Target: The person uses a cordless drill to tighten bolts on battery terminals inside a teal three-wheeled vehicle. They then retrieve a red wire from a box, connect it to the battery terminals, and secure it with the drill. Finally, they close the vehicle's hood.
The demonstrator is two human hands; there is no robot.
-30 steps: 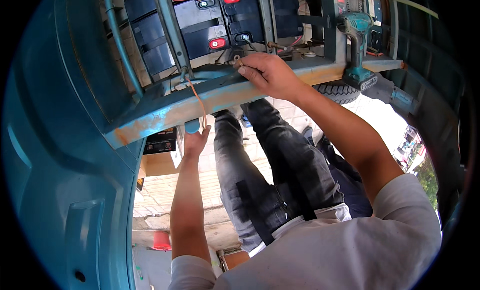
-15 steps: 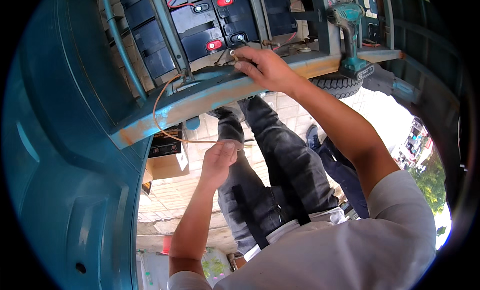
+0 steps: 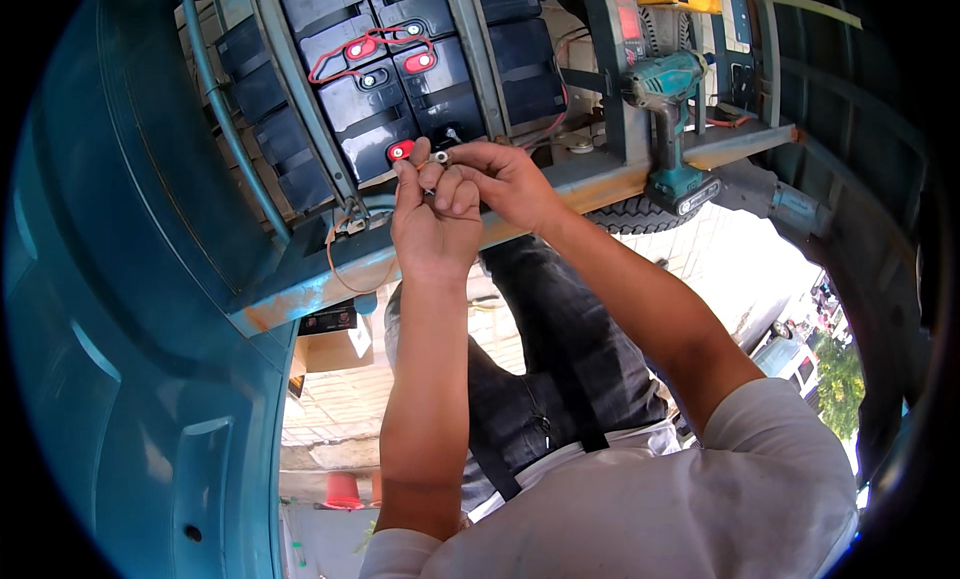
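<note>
My left hand (image 3: 436,224) is raised above the blue metal beam, fingers curled, pinching a thin orange wire (image 3: 345,282). That wire hangs in a loop from the beam up to the hand. Against its fingertips, my right hand (image 3: 512,187) pinches a small metal ring terminal (image 3: 440,157); whether the wire touches the ring I cannot tell. Just beyond the hands stand dark batteries (image 3: 365,114) with red-capped and black-capped posts. A red wire (image 3: 345,54) runs over their tops. The nearest red cap (image 3: 400,150) sits beside my left fingertips.
A teal cordless impact driver (image 3: 672,129) stands on the rusty beam (image 3: 590,191) to the right. Upright steel bars (image 3: 300,99) divide the batteries. Below lie a tyre (image 3: 640,217) and an open cardboard box (image 3: 335,349). A blue panel (image 3: 120,379) closes off the left.
My left hand has risen from below the beam to meet my right hand, bringing the orange wire up. The wire's loop is now tighter. The view has shifted, showing more of the batteries.
</note>
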